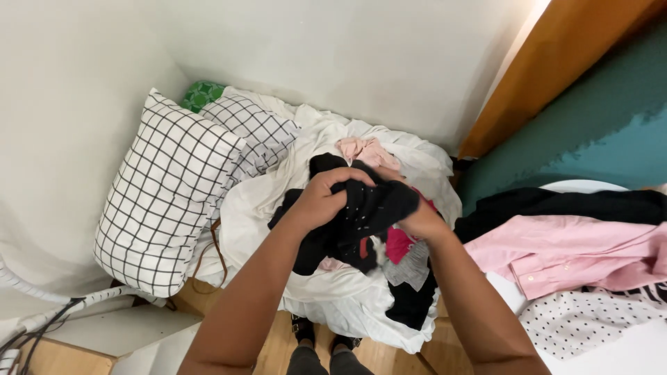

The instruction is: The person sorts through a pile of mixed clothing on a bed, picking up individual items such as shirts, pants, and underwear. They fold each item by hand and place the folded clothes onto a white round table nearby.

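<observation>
Right now both hands, left hand (321, 200) and right hand (419, 221), pinch a soft, limp black cloth garment (372, 208) above the white laundry heap (333, 292), checked pillow (163, 198) at nine o'clock; bunched edges look the easiest hold

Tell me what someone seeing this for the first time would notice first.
Dead centre, the left hand and right hand clutch a black garment above a heap of clothes on a white sheet. At the left, a white pillow with a black grid leans on the wall. At the right, a pink shirt lies spread flat beneath a dark garment.
</observation>
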